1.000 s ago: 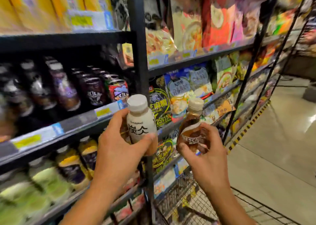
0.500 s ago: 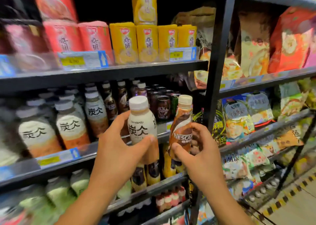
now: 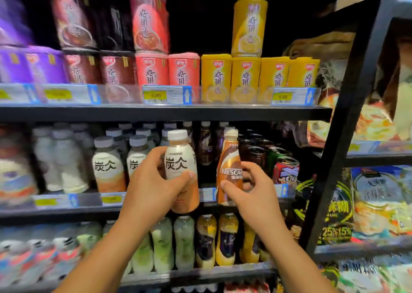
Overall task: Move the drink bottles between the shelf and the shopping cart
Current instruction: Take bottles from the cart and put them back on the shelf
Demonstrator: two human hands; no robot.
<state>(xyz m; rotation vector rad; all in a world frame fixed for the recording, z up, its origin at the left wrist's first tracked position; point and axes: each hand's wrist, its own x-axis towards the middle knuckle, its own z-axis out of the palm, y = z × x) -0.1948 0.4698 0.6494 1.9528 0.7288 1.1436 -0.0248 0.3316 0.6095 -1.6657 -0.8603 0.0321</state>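
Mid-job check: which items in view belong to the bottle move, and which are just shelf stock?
In the job:
- white Tanbing bottle, gripped by the left hand
- brown Nescafe bottle, gripped by the right hand
- middle shelf, with matching Tanbing bottles

Just stock:
- yellow cartons
- red cartons
- drink cans
- snack bags

1. A dark gap (image 3: 205, 174) on the middle shelf (image 3: 156, 205) lies open between the white bottles (image 3: 109, 167) and the dark cans (image 3: 256, 156).
2. The upper shelf board (image 3: 165, 113) caps it above.
3. A black upright (image 3: 341, 136) bounds the bay on the right.
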